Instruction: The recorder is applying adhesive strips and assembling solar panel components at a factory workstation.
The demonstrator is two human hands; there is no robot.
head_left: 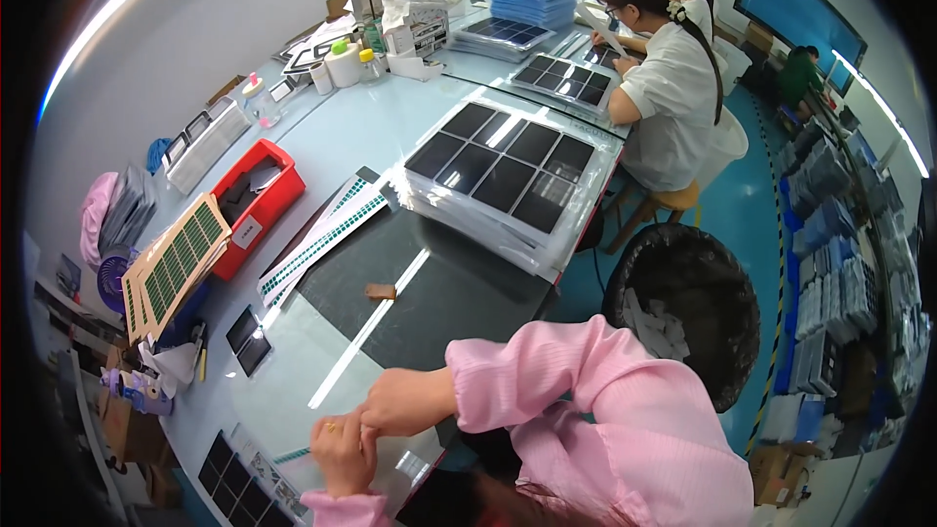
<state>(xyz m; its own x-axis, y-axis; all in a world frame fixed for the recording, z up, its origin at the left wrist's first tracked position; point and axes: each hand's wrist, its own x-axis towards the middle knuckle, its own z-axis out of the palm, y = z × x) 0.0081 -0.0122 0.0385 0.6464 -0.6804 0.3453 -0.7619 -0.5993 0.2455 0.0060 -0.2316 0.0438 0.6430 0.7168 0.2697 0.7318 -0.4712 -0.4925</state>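
My left hand (344,454), in a pink sleeve and wearing a ring, is closed near the table's front edge. My right hand (405,402) reaches over from the right and meets it, fingers bent and pressed together. Whatever lies between the fingertips is hidden or too small to name. Beneath the hands is a glass-topped work surface (337,327), partly over a dark mat (468,278). Left of them lie a panel of dark squares (232,480) and a small dark two-part piece (249,340). A small brown block (380,291) rests farther off on the mat.
A stack of framed dark-cell panels (498,171) stands ahead at the right table edge. On the left are a red bin (256,205), brown cards with green grids (183,259) and green-dotted strips (327,234). A lined waste bin (683,307) stands right; a co-worker (673,88) sits beyond.
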